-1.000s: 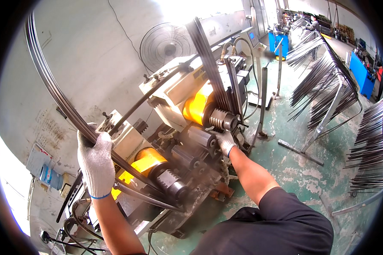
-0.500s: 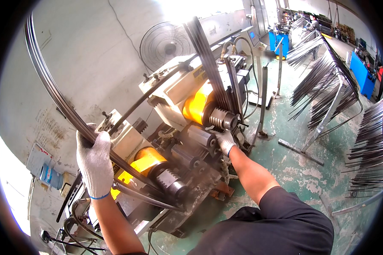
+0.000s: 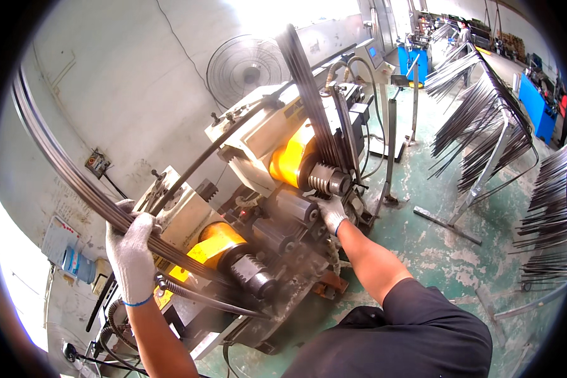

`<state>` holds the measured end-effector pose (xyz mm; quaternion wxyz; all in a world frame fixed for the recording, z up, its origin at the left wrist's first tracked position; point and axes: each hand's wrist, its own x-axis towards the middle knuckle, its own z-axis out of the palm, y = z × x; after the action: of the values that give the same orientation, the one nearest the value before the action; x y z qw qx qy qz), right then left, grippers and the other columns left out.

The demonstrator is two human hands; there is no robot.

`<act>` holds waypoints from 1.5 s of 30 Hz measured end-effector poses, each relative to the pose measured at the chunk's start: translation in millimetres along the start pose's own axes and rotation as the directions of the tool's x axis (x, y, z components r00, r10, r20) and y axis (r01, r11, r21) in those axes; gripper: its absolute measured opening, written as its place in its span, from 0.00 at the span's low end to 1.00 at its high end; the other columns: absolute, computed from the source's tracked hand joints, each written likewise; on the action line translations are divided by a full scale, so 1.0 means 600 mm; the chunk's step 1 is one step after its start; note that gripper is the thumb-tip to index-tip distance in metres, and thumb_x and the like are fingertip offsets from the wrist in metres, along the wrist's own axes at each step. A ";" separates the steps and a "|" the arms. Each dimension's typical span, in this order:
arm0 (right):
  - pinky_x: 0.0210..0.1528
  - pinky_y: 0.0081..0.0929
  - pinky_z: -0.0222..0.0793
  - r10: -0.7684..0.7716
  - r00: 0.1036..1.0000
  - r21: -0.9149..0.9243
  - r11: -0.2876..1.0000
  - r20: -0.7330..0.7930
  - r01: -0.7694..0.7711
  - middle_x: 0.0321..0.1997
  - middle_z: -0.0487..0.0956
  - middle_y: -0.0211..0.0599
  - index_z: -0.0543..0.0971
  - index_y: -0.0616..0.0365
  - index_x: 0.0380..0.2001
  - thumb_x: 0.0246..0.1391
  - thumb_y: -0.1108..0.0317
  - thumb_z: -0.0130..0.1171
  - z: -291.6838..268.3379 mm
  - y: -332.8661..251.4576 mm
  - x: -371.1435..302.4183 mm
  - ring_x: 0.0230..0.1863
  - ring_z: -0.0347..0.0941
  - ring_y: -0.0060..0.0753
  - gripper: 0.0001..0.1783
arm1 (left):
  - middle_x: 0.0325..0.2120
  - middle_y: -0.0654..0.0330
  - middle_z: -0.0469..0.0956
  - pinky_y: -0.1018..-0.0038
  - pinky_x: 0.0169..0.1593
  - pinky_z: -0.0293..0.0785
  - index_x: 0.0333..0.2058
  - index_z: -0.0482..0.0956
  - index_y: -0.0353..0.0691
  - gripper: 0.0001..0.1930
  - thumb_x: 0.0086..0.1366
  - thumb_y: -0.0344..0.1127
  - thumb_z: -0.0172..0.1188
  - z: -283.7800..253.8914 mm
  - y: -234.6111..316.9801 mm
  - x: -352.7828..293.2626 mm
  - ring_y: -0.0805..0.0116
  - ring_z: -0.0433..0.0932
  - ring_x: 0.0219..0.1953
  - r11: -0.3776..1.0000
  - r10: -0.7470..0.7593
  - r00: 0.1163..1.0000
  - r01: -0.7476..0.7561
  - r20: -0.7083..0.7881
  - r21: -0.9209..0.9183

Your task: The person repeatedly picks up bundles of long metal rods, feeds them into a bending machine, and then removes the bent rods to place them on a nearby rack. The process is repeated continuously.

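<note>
A bundle of long dark metal rods (image 3: 82, 183) rises to the upper left, its lower end running in beside the left ribbed roller (image 3: 253, 276) of a bending machine. My left hand (image 3: 131, 255), in a white knit glove, is closed around this bundle. My right hand (image 3: 331, 214), gloved too, is at the machine's right side, against the end of a smooth grey roller (image 3: 298, 206) and just below the right ribbed roller (image 3: 329, 179). Its fingertips are hidden, so its grip cannot be made out. Another upright bundle of rods (image 3: 312, 101) stands behind the right ribbed roller.
Yellow machine arms (image 3: 288, 160) hold the ribbed rollers. A fan (image 3: 249, 66) stands by the wall. Racks of bent rods (image 3: 479, 135) occupy the right side, with a blue machine (image 3: 535, 110) beyond. Hoses (image 3: 110, 321) hang at lower left. A person (image 3: 464, 33) is far off.
The left rod bundle has swung outward and down to the left, and my left hand has moved left and slightly down with it. My right hand stays nearly in place.
</note>
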<state>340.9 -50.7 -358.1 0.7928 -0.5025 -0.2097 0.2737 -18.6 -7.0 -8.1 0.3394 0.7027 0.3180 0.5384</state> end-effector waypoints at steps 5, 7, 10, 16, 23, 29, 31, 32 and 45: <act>0.41 0.31 0.77 0.218 0.973 -0.025 0.975 -0.075 -0.220 0.39 0.87 0.36 0.87 0.65 0.45 0.59 0.68 0.66 -0.012 0.002 -0.036 0.38 0.82 0.30 0.14 | 0.35 0.57 0.81 0.72 0.44 0.79 0.53 0.74 0.31 0.17 0.66 0.26 0.61 -0.014 0.042 -0.013 0.67 0.82 0.35 0.999 -0.035 0.997 0.036 0.064 -0.004; 0.35 0.33 0.76 0.167 0.984 -0.130 0.976 -0.057 -0.173 0.35 0.84 0.34 0.86 0.63 0.45 0.61 0.63 0.63 -0.030 0.019 -0.021 0.33 0.80 0.28 0.16 | 0.35 0.57 0.81 0.71 0.46 0.79 0.54 0.74 0.31 0.18 0.66 0.27 0.61 -0.008 0.051 -0.012 0.66 0.82 0.36 1.000 -0.011 0.999 0.010 0.051 0.014; 0.33 0.33 0.76 0.238 0.971 0.000 0.971 -0.038 -0.238 0.34 0.84 0.35 0.86 0.64 0.44 0.61 0.63 0.63 -0.011 -0.011 -0.042 0.32 0.79 0.28 0.15 | 0.34 0.57 0.81 0.70 0.48 0.79 0.56 0.74 0.31 0.20 0.67 0.31 0.60 -0.015 0.043 -0.010 0.67 0.81 0.38 0.996 0.033 0.998 -0.038 0.057 0.076; 0.34 0.33 0.75 0.164 0.986 -0.115 0.979 -0.025 -0.165 0.32 0.84 0.34 0.86 0.64 0.40 0.61 0.62 0.64 -0.012 -0.011 -0.041 0.31 0.78 0.26 0.14 | 0.35 0.56 0.81 0.69 0.48 0.80 0.57 0.72 0.32 0.19 0.71 0.32 0.59 -0.022 0.037 -0.019 0.67 0.82 0.38 0.980 0.021 0.999 -0.030 0.046 0.198; 0.43 0.34 0.76 0.171 0.985 -0.159 0.973 0.000 -0.169 0.40 0.88 0.38 0.85 0.66 0.45 0.60 0.67 0.68 -0.027 0.033 -0.014 0.39 0.83 0.29 0.14 | 0.36 0.56 0.80 0.70 0.46 0.81 0.58 0.71 0.34 0.18 0.72 0.30 0.56 -0.026 0.033 -0.017 0.67 0.82 0.39 0.978 -0.004 0.998 -0.009 0.060 0.206; 0.42 0.33 0.76 0.204 0.978 0.005 0.979 0.049 -0.204 0.38 0.87 0.36 0.84 0.66 0.46 0.60 0.67 0.69 -0.031 0.036 -0.015 0.38 0.82 0.28 0.15 | 0.36 0.58 0.80 0.66 0.52 0.78 0.57 0.72 0.34 0.17 0.71 0.28 0.57 -0.022 0.035 -0.017 0.66 0.81 0.42 0.979 -0.031 0.998 0.021 0.047 0.202; 0.41 0.32 0.75 0.138 0.990 -0.062 0.989 0.040 -0.136 0.38 0.87 0.35 0.84 0.66 0.46 0.60 0.66 0.69 -0.035 0.040 -0.011 0.37 0.81 0.27 0.16 | 0.37 0.57 0.80 0.65 0.52 0.78 0.58 0.71 0.35 0.18 0.71 0.29 0.58 -0.019 0.037 -0.018 0.66 0.81 0.42 0.973 -0.060 0.997 0.048 0.046 0.227; 0.41 0.32 0.75 0.156 0.987 -0.032 0.987 0.045 -0.155 0.38 0.86 0.35 0.84 0.66 0.46 0.60 0.66 0.70 -0.036 0.040 -0.008 0.37 0.80 0.27 0.16 | 0.37 0.57 0.80 0.65 0.53 0.78 0.58 0.71 0.35 0.18 0.71 0.30 0.58 -0.016 0.040 -0.018 0.66 0.81 0.42 0.971 -0.063 0.997 0.053 0.038 0.232; 0.41 0.35 0.75 0.339 0.941 0.264 0.909 -0.018 -0.323 0.44 0.85 0.37 0.82 0.64 0.51 0.60 0.68 0.68 -0.032 0.005 -0.038 0.42 0.79 0.30 0.18 | 0.36 0.58 0.81 0.69 0.51 0.78 0.58 0.71 0.35 0.17 0.73 0.29 0.55 -0.004 0.091 -0.078 0.66 0.81 0.41 0.977 0.034 0.999 -0.039 0.028 0.211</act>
<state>334.5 -77.6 -369.9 0.7997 -0.4321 -0.0588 0.4128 -26.8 -75.9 11.8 0.2567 0.7471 0.3561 0.4992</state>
